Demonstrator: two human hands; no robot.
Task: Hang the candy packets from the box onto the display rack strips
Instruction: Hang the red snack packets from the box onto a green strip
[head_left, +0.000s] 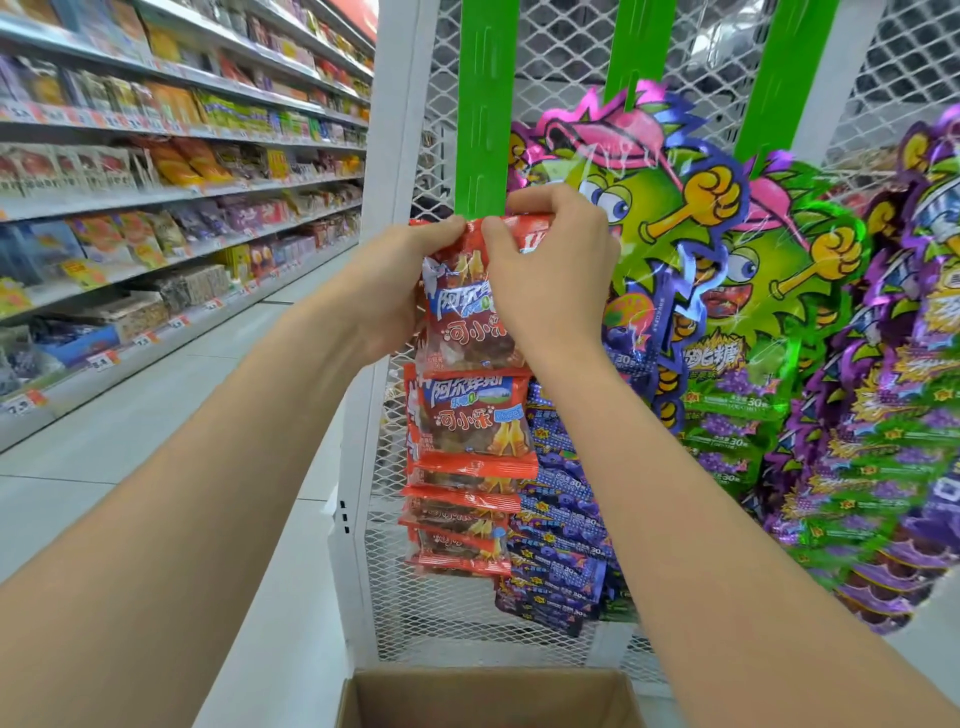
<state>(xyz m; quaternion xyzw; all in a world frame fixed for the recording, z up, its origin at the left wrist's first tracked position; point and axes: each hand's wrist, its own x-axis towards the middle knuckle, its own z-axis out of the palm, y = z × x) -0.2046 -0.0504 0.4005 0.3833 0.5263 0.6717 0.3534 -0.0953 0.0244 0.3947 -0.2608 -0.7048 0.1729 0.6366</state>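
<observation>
At leftmost green strip (480, 104) of white mesh rack (396, 104): your left hand (395, 286) and right hand (550, 270) both pinch top edge of red candy packet (462, 325), thumbs in front. Packet top meets strip. More hung red packets (470, 421) overlap just below. Cardboard box (483, 696) sits open beneath your forearms.

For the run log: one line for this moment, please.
step: hanging | left hand: pinches red packet | right hand: pinches same packet | at: leftmost strip | below: hung packets
</observation>
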